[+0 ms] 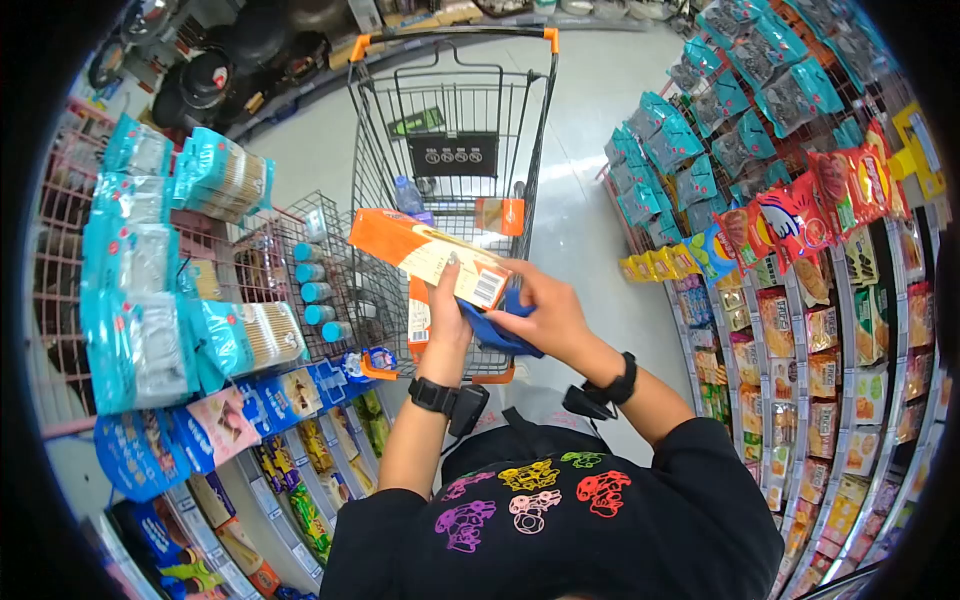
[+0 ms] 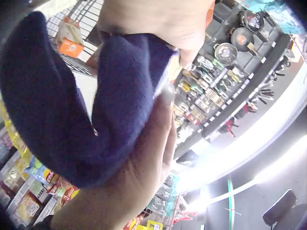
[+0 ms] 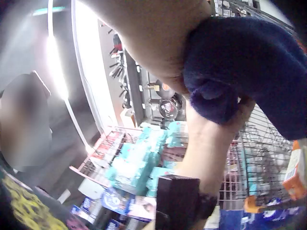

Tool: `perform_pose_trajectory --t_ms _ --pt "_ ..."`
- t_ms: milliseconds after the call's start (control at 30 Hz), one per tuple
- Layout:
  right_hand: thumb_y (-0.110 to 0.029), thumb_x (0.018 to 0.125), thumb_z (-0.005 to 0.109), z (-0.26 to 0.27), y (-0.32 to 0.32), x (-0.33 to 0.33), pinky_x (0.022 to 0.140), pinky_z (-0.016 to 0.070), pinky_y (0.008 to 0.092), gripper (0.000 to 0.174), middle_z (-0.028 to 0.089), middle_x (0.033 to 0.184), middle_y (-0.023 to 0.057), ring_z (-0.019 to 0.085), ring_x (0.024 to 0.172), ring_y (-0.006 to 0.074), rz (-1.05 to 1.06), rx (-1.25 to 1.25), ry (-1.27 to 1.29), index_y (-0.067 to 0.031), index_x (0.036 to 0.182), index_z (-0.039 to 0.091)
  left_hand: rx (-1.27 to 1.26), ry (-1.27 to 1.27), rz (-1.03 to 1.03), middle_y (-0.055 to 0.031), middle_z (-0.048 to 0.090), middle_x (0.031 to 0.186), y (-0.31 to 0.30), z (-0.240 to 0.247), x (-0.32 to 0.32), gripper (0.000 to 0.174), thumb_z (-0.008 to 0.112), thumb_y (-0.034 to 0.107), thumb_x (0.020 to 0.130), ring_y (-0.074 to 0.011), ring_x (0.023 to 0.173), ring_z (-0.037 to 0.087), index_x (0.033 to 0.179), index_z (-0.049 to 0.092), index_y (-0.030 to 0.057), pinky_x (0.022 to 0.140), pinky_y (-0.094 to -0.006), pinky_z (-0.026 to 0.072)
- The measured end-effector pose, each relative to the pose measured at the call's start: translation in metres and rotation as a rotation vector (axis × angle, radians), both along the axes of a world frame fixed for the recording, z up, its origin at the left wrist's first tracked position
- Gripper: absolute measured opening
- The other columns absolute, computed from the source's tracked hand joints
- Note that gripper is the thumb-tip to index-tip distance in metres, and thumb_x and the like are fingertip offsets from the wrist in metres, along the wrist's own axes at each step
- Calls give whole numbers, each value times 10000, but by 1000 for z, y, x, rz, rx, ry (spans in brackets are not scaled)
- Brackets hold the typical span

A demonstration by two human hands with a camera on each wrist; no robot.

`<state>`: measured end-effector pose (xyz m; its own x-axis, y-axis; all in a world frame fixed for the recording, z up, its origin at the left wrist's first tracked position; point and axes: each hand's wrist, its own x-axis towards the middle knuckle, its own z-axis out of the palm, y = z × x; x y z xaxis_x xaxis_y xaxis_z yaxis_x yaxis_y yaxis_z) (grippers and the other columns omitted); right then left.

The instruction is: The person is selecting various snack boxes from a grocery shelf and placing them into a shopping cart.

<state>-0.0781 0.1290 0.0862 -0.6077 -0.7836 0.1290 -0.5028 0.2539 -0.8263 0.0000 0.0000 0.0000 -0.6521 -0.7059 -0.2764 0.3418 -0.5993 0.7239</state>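
Observation:
An orange and cream box (image 1: 430, 255) with a barcode is tilted above the cart. My left hand (image 1: 447, 305) grips its underside, thumb on the printed face. At the barcode end, my right hand (image 1: 548, 315) holds the box, with fingers along its edge. Dark blue fabric (image 1: 500, 328) hangs under the box, against both hands; in the left wrist view the fabric (image 2: 120, 91) drapes in a loop between my left hand (image 2: 153, 21) and right hand (image 2: 139, 163). The right wrist view shows it (image 3: 249, 62) bunched over my left hand (image 3: 206, 129), hiding the fingers.
Below is a wire cart (image 1: 365, 150) with another orange box (image 1: 500, 217), an orange-white box (image 1: 418, 320), a bottle (image 1: 408, 195) and a green pack (image 1: 417, 122). Racks of teal packs (image 1: 140, 260) flank the left; snack shelves (image 1: 820, 330) line the right. Pans (image 1: 205, 80) hang beyond.

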Motion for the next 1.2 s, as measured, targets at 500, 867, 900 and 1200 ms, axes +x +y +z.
perform_pose_trajectory --t_ms 500,867,900,1200 --pt "-33 716 653 111 153 37 424 355 246 175 488 573 20 451 454 99 -212 -504 312 -49 879 591 -12 259 -485 -163 515 1185 139 117 86 635 579 256 767 -281 1027 562 1284 328 -14 867 -402 476" --pt "-37 670 657 108 214 51 422 395 313 253 540 611 55 514 477 207 -228 -625 911 -58 908 575 -153 0 -1186 -128 533 1167 176 117 109 684 676 307 713 -221 1055 527 1242 413 -37 900 -338 426" --pt "-41 674 656 112 219 49 427 395 314 248 540 614 58 515 480 209 -271 -618 916 -59 907 575 -209 -46 -1256 -127 528 1174 178 123 110 699 682 318 710 -217 1069 516 1246 410 -39 910 -338 416" --pt "-131 728 599 104 232 94 690 428 338 410 514 930 159 512 771 271 -507 -598 569 8 1097 489 -327 -185 -1264 -126 523 1194 208 118 187 590 624 262 782 -199 1057 513 1242 422 -48 905 -319 407"
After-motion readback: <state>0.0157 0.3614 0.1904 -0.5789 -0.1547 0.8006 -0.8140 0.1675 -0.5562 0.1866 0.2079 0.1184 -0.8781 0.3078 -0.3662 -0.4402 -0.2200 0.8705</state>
